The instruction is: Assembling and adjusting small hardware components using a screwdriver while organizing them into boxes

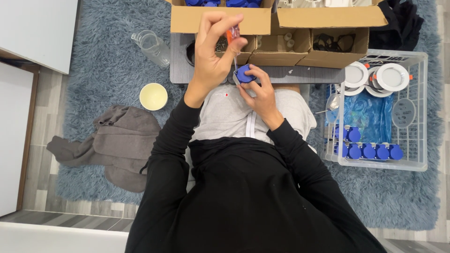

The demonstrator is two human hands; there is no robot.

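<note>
My left hand (212,51) is raised over my lap and grips a small screwdriver (233,38) with an orange handle, its thin shaft pointing down. The tip meets a small round blue part (244,74) that my right hand (259,91) holds just below, fingers wrapped around its side. Both arms are in black sleeves. I sit on the floor with a low grey board (300,73) in front of my knees.
Open cardboard boxes (323,21) of blue and white parts stand on the board. A white wire basket (412,112) at right holds round white lamps and several blue parts. A clear plastic bottle (152,47), a pale cup (153,96) and a grey cloth (117,145) lie on the blue shag rug at left.
</note>
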